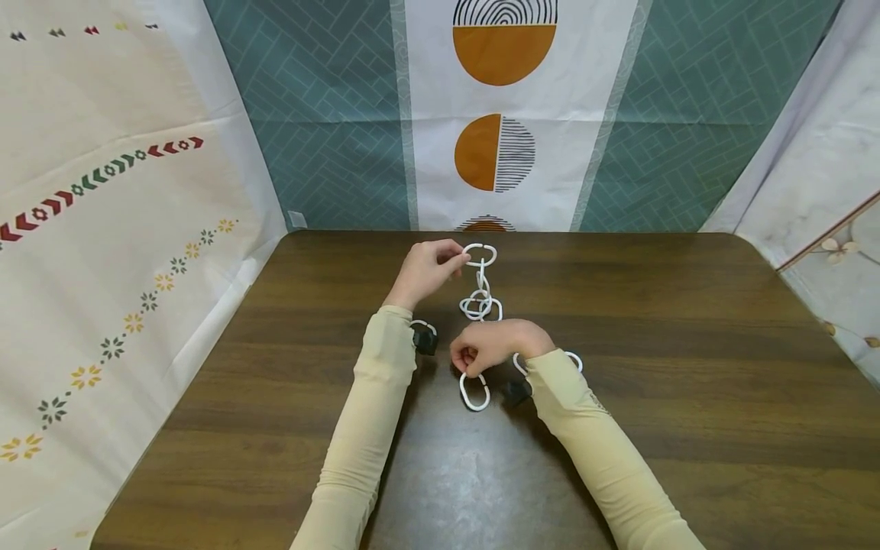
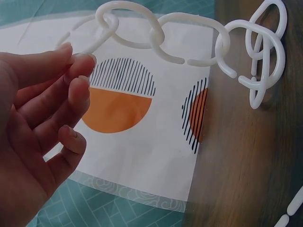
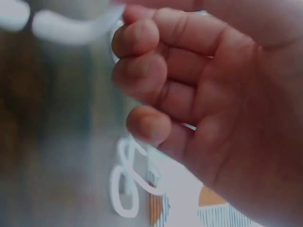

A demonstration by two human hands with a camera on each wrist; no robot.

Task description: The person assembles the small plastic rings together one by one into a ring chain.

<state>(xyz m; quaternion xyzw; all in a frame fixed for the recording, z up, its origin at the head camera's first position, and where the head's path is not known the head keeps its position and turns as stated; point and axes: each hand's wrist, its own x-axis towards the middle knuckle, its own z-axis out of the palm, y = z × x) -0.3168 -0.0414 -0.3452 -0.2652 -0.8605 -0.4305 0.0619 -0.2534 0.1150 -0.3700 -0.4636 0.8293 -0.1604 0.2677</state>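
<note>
A chain of white plastic links (image 2: 194, 18) hangs from my left hand (image 1: 425, 271), whose thumb and fingertips pinch its end link near the far edge of the table. The chain's lower links (image 1: 466, 310) bunch together at the tabletop. Nearer to me, my right hand (image 1: 496, 344) pinches a white link (image 1: 477, 409) between thumb and forefinger, its other fingers curled. In the right wrist view this link (image 3: 66, 30) is blurred and cut off by the frame. It appears apart from the chain.
Beside my left wrist a loose white link (image 1: 425, 324) shows partly behind a black wrist camera (image 1: 426, 342). White links (image 1: 519, 365) also lie on both sides of my right wrist, partly hidden by the sleeve. The brown wooden table (image 1: 687, 321) ends at a patterned cloth backdrop (image 1: 330, 153).
</note>
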